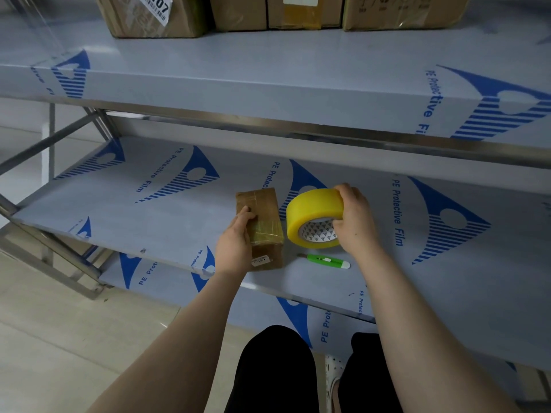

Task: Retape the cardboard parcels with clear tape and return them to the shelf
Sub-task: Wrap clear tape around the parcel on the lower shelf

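A small brown cardboard parcel (264, 222) lies on the middle shelf (167, 222), with shiny tape across its near top and a small label on its front end. My left hand (235, 242) holds the parcel's left side, fingers curled over the top edge. Just right of it my right hand (356, 219) grips a big yellow roll of tape (310, 213), tilted on edge on the shelf, thumb at the core. The roll stands close beside the parcel.
A green and white box cutter (326, 260) lies on the shelf in front of the roll. Several larger cardboard boxes (155, 16) stand on the upper shelf (268, 79). A lower shelf (262, 305), tiled floor and my legs are below.
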